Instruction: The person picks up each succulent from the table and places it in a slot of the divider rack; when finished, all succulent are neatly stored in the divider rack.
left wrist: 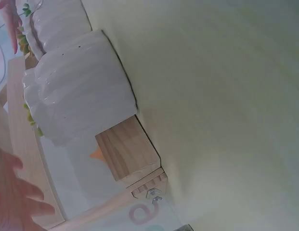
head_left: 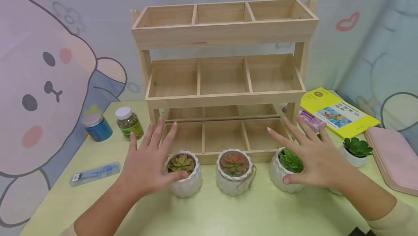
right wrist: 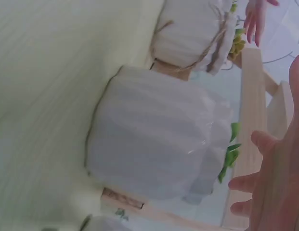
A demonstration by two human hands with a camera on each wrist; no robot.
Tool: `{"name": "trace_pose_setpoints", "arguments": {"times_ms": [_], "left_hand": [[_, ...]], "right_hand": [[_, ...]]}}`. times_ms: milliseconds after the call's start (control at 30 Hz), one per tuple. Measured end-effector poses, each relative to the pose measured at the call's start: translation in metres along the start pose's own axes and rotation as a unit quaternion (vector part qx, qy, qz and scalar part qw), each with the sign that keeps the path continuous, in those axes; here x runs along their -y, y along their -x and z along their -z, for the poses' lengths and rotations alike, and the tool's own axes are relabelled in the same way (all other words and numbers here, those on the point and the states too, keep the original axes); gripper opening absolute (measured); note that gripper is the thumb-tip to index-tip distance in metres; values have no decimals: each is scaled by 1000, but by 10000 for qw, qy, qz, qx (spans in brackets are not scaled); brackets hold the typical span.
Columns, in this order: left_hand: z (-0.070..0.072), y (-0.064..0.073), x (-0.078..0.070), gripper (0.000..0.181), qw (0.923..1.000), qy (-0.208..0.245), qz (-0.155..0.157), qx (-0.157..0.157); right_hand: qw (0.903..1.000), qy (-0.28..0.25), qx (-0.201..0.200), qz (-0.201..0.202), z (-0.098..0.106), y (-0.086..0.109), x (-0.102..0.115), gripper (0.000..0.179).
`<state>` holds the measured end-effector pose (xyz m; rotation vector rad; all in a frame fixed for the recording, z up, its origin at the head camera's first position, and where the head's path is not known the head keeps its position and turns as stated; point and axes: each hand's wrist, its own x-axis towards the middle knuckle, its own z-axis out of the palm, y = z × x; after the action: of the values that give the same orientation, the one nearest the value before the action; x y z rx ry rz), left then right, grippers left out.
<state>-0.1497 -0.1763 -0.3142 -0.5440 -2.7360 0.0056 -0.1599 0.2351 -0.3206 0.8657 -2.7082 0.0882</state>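
My left hand (head_left: 145, 167) is spread with straight fingers above the left white pot (head_left: 186, 183), which bears a yellow-brown succulent (head_left: 181, 162). On the right, my right hand (head_left: 315, 156) spreads likewise over a white pot (head_left: 281, 178) with a green succulent (head_left: 291, 160), partly covering it. Between the hands stands a white pot (head_left: 232, 185) with a reddish succulent (head_left: 233, 163) and twine at its side. Neither hand grips anything. Behind them rises a three-tier wooden rack (head_left: 225, 36), each tier divided into three compartments.
At left are a blue jar (head_left: 98, 129), a green-labelled jar (head_left: 128, 123) and a clear blue case (head_left: 94, 173). At right lie a yellow book (head_left: 339, 114), a purple box (head_left: 310, 120) and a pink case (head_left: 395, 160). Another potted green succulent (head_left: 357, 147) stands beyond my right hand.
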Motion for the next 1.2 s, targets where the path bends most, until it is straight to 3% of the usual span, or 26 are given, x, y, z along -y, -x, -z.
{"name": "trace_pose_setpoints", "arguments": {"times_ms": [100,200,333,467,633,700,1033,1200], "left_hand": [[4,-3,5,98,9968,578,228,-510],[6,-10,12,86,9859,1255,618,-922],[4,-20,23,83,9653,2127,1239,-868],[-4,-29,37,86,9326,3074,1827,-496],[-14,-42,50,88,8762,4204,2357,-24],[-18,-48,54,86,8630,4417,2451,33],[-36,-64,66,54,8649,4327,2540,-147],[-41,-67,66,44,8676,4216,2628,-216]], "right_hand": [[9997,-172,-146,58,4,-4,8,111],[9974,-556,-403,223,10,-10,18,110],[9884,-1207,-701,594,17,-21,37,109],[9774,-1745,-860,830,22,-33,59,111],[9535,-2721,-918,916,28,-48,84,111],[9433,-3072,-902,876,30,-53,92,111],[9011,-4292,-520,328,20,-89,147,99],[8766,-4796,-233,-324,8,-101,170,100]]}}
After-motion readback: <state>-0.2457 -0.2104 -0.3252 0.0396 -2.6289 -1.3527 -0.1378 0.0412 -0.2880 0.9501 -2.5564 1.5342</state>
